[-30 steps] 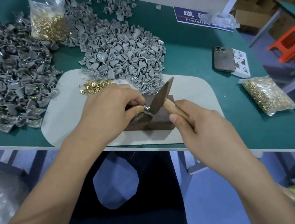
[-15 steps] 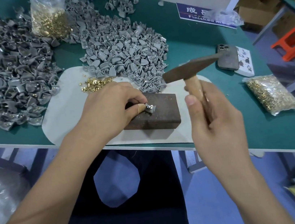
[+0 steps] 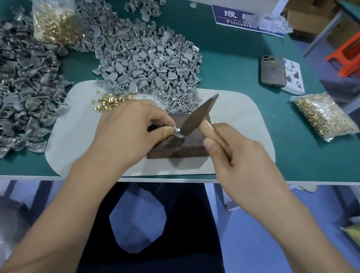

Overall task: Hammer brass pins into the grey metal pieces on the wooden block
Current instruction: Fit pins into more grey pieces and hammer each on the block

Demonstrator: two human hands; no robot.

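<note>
Half a second back the hammer (image 3: 197, 116) was raised; now its head is down on the grey metal piece (image 3: 177, 130) on the wooden block (image 3: 182, 146), so a blow is landing. Right hand (image 3: 238, 160) grips the handle; left hand (image 3: 128, 134) pinches the piece. Whether the pin sits flush is hidden under the head. Farther off lie loose brass pins (image 3: 109, 101) and unpinned grey pieces (image 3: 148, 64).

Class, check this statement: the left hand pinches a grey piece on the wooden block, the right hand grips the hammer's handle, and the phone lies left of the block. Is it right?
Not quite. In the head view the phone lies to the right of the wooden block, not the left. The rest holds: the left hand pinches the grey piece, and the right hand grips the hammer by its handle.
</note>
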